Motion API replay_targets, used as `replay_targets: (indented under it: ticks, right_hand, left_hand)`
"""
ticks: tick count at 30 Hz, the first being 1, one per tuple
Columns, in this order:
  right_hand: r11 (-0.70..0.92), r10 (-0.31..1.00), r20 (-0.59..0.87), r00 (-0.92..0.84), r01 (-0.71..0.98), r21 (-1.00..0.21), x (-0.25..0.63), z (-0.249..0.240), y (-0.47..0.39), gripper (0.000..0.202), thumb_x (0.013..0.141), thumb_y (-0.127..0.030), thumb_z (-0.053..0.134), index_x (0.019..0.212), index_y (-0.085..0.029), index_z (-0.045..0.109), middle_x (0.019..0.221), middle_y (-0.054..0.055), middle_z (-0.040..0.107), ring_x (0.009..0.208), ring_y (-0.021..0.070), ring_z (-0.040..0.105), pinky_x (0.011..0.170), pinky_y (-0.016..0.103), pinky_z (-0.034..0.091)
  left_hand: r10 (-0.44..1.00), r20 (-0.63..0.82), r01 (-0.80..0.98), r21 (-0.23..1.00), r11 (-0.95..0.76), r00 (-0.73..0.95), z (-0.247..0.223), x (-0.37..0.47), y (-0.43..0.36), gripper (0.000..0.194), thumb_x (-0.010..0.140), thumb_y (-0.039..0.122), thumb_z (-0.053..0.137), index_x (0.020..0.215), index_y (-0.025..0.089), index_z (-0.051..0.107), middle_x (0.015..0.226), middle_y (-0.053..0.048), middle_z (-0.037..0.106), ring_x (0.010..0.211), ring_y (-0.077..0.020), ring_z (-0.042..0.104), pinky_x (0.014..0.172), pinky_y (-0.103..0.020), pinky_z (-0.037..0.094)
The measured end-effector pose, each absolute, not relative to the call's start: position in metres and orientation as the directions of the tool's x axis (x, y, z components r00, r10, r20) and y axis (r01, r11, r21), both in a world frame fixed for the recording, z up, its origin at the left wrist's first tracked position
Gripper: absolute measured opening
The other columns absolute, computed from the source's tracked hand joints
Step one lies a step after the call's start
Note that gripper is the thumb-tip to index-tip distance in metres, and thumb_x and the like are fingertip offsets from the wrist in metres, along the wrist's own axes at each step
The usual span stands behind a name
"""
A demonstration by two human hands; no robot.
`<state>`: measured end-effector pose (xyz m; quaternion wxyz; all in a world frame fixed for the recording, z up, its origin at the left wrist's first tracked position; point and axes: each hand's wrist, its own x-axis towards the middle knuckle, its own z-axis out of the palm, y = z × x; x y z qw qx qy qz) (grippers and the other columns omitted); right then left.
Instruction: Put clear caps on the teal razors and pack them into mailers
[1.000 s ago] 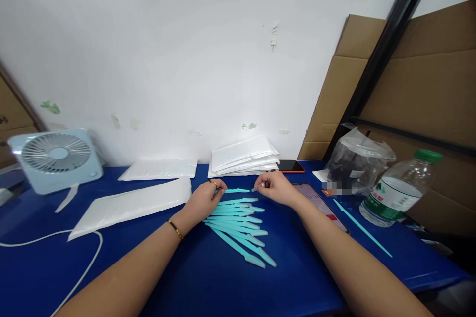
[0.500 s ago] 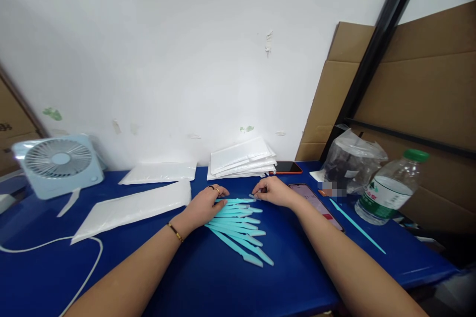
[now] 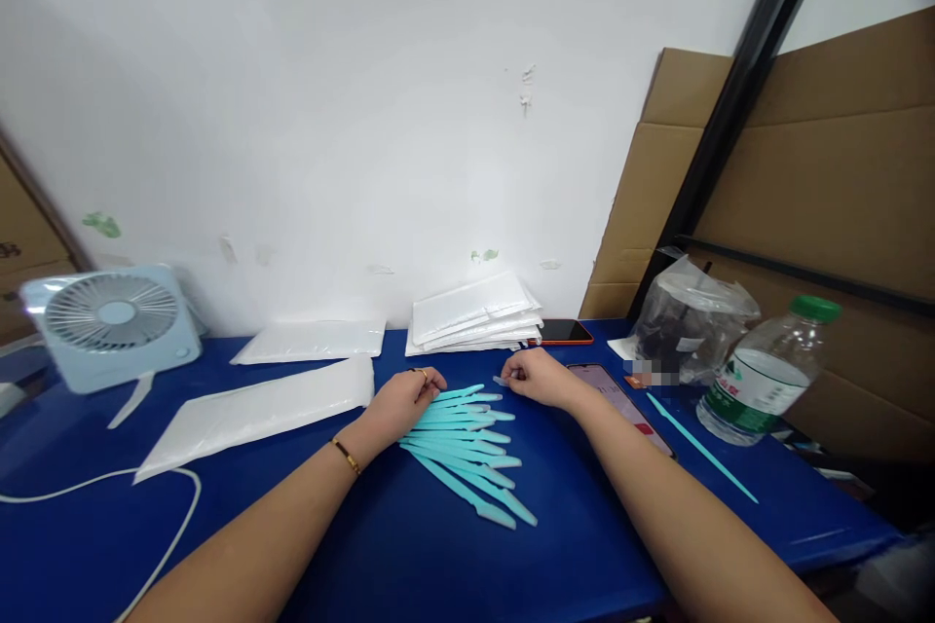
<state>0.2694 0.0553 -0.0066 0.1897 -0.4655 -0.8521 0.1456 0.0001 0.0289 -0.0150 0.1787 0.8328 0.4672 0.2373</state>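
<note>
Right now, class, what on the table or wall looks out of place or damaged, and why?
One turquoise tool lies alone right of the nearer phone, apart from the fanned group. The wall bears peeled-looking patches, which break its plain white surface.

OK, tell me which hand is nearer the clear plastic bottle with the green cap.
Right. The right hand is left of the bottle; the left hand is farther left, at the fanned turquoise plastic tools.

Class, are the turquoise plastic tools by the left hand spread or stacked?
Spread: the slim turquoise plastic tools fan across the blue table, pale ends splayed, other ends bunched by the left hand.
</note>
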Motion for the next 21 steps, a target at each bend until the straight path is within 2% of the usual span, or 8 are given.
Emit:
replay_targets:
  ticks: [7, 13, 21]
  right_hand:
    - [0.501, 0.860, 0.174, -0.480, 0.729, -0.467, 0.2668, -0.0086, 0.0554, 0.012, 0.068, -0.015, 0.055, 0.076, -0.014, 0.063, 0.072, 0.003, 0.062, 0.061, 0.0119, 0.053, 0.055, 0.020, 0.038]
    - [0.512, 0.841, 0.210, -0.499, 0.604, -0.612, 0.2621, -0.0058, 0.0517, 0.014, 0.077, -0.027, 0.051, 0.081, -0.015, 0.058, 0.065, -0.001, 0.055, 0.057, 0.0099, 0.048, 0.053, 0.020, 0.037]
    - [0.507, 0.827, 0.207, -0.523, 0.535, -0.675, 0.2604, -0.0064, 0.0505, 0.016, 0.079, -0.030, 0.052, 0.082, -0.016, 0.059, 0.062, -0.002, 0.052, 0.056, 0.0093, 0.045, 0.051, 0.019, 0.035]
  left_hand:
    - [0.856, 0.281, 0.672, 0.532, -0.515, 0.433, -0.0134, 0.0010, 0.0286, 0.024, 0.086, 0.026, 0.036, 0.091, 0.022, 0.058, 0.089, -0.001, 0.063, 0.084, -0.0163, 0.058, 0.072, -0.026, 0.043]
    - [0.847, 0.323, 0.650, 0.543, -0.531, 0.422, -0.0135, 0.0010, 0.0289, 0.024, 0.087, 0.026, 0.035, 0.092, 0.021, 0.058, 0.087, -0.002, 0.062, 0.080, -0.0158, 0.057, 0.073, -0.027, 0.043]
    - [0.825, 0.350, 0.629, 0.535, -0.564, 0.443, -0.0097, 0.0024, 0.0265, 0.023, 0.086, 0.023, 0.036, 0.090, 0.020, 0.058, 0.087, -0.002, 0.062, 0.081, -0.0155, 0.057, 0.074, -0.026, 0.043]
